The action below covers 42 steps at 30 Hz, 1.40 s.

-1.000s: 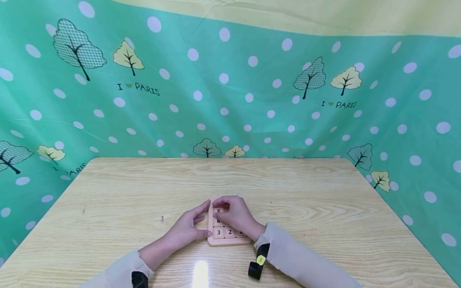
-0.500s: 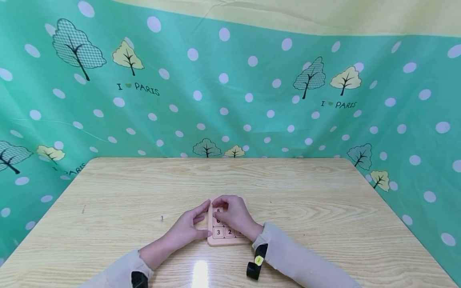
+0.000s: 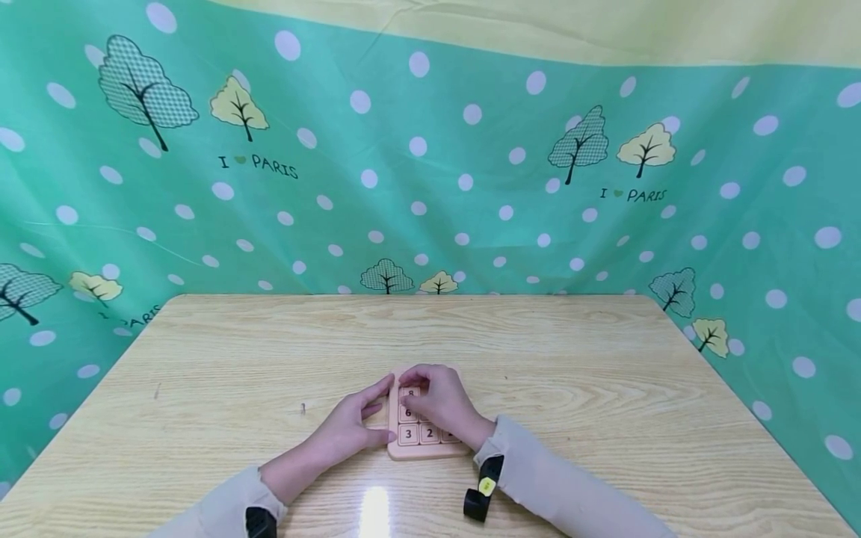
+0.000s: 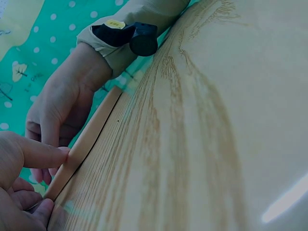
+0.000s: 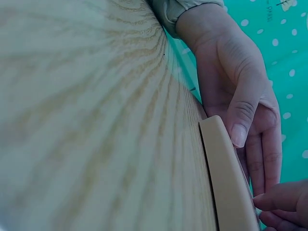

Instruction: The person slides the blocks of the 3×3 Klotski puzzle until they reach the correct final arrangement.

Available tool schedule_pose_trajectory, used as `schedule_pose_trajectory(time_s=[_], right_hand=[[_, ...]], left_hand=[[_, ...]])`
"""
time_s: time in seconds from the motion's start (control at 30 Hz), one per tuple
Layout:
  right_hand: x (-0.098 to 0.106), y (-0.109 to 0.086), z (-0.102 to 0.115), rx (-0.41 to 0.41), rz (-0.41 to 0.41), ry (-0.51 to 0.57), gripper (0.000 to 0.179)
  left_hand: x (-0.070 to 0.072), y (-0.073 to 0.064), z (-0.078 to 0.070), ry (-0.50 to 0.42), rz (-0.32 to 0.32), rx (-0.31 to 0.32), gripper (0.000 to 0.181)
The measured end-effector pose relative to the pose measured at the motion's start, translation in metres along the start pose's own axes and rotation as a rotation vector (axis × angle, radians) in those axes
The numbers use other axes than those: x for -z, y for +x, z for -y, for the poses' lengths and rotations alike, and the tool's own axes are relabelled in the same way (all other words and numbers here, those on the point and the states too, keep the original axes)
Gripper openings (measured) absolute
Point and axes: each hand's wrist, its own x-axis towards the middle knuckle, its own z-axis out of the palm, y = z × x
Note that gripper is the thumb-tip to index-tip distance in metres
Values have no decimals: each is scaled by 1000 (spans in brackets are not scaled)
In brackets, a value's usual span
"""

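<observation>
A pale wooden number slide puzzle (image 3: 427, 451) lies flat on the table, with tiles marked 8, 6, 3 and 2 showing. My left hand (image 3: 346, 427) lies along the puzzle's left side. Its thumb touches the near-left edge and its index finger reaches the far-left corner. Over the upper tiles is my right hand (image 3: 444, 403), with a bent index fingertip beside the 8 tile (image 3: 411, 393) and the thumb by the 6 tile (image 3: 407, 413). It covers the other upper tiles. In the right wrist view the left hand (image 5: 240, 82) has fairly straight fingers beside the frame's edge.
The wood-grain table (image 3: 269, 336) reaches back to a green dotted cloth (image 3: 417, 187) that hangs behind and at both sides. A black wrist strap with a camera (image 3: 479, 502) hangs below the right sleeve. Light glares on the near table (image 3: 374, 512).
The 8 tile has slid very slightly to the right along with my right fingertips. My left hand and the puzzle frame stay in place.
</observation>
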Motion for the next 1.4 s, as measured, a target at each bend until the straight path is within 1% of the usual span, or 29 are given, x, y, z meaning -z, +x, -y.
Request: schedule_pose_trajectory(time_s=[0.2, 0.37, 0.67, 0.87, 1.0, 1.17, 1.4], right_hand=[[5, -3, -4, -5, 9, 21, 21], [10, -5, -7, 12, 8, 7, 23], [18, -11, -11, 32, -25, -27, 23], [19, -13, -13, 45, -35, -22, 23], [19, -13, -16, 35, -42, 2, 24], [18, -13, -21, 40, -45, 64, 26], [20, -21, -20, 25, 11, 95, 25]], left_hand=[[0, 0, 0, 7, -2, -6, 85], [0, 0, -1, 10, -9, -6, 86], [0, -1, -1, 2, -10, -2, 85], [-1, 0, -1, 9, -20, 5, 85], [-1, -1, -1, 8, -22, 3, 85], [0, -1, -2, 10, -22, 1, 85], [-1, -1, -2, 6, -16, 3, 85]])
